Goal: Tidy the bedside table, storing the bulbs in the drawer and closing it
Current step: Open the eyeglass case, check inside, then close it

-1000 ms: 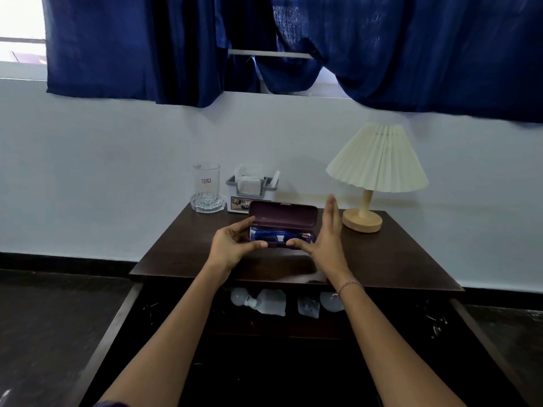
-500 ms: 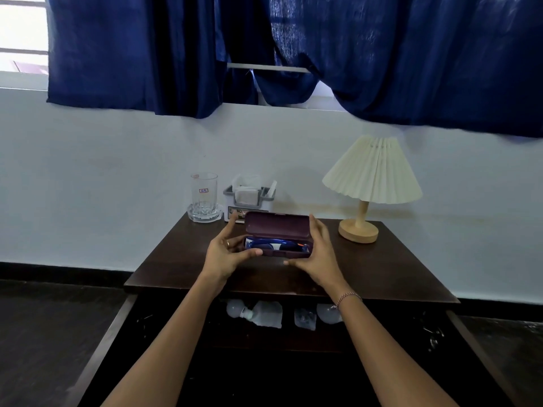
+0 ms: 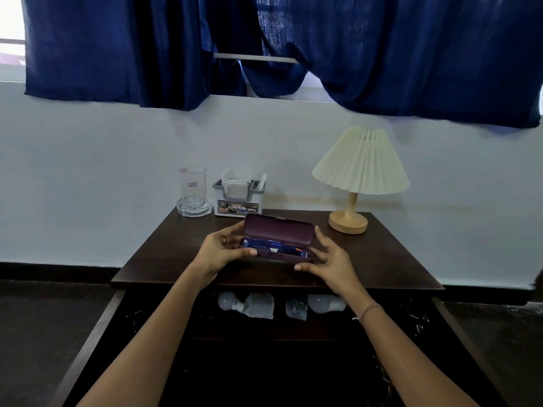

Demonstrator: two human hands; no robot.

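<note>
A maroon glasses case [image 3: 279, 233] lies on the dark bedside table [image 3: 382, 259] with its lid up, blue glasses showing inside. My left hand [image 3: 220, 252] grips its left end, thumb on the front edge and fingers behind. My right hand [image 3: 329, 259] holds the right end, fingers curled round the lid corner and front. Below the tabletop the drawer [image 3: 97, 333] stands pulled out. At its back lie white bulbs: one bulb [image 3: 227, 301] beside a white wrapped one [image 3: 260, 305], a clear packet [image 3: 296, 309], and another bulb [image 3: 323, 304].
At the table's back stand a glass [image 3: 192, 189] on a glass coaster, a grey tissue holder [image 3: 238, 201] and a lamp [image 3: 360, 171] with a cream pleated shade. Blue curtains [image 3: 382, 54] hang above the white wall. Dark floor lies on both sides.
My right hand, first raised flat beside the case, has come round its right end. The lid has tipped slightly forward. The camera's view has dropped a little.
</note>
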